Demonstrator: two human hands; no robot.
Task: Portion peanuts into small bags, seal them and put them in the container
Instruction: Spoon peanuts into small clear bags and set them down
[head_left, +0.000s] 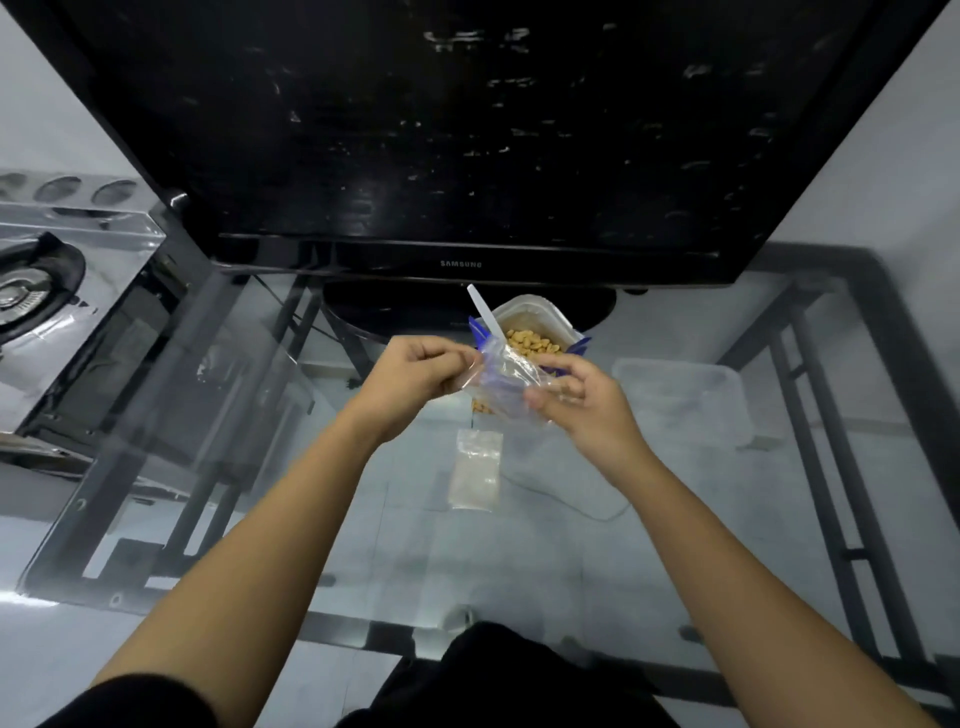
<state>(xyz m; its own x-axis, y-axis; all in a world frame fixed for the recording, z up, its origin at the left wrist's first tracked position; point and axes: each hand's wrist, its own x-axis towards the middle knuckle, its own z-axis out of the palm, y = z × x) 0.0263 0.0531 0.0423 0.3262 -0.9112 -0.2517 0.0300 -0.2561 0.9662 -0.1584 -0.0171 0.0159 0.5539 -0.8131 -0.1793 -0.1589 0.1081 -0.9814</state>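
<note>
A small clear bag (506, 376) hangs above the glass table (519, 545), pinched at one edge by my left hand (415, 382) and at the other by my right hand (584, 397), fingers of both curled onto the plastic. Just behind it sits a tub (530, 312) of peanuts (532, 342) with a white spoon (483, 312) standing in it. A few peanuts show below the bag. Nearer me, a stack of empty bags (477, 469) lies flat on the glass. To the right rests a clear container (685, 395), well apart from the hands. A black television (462, 130) fills the background; a gas stove (47, 280) sits at left.
</note>
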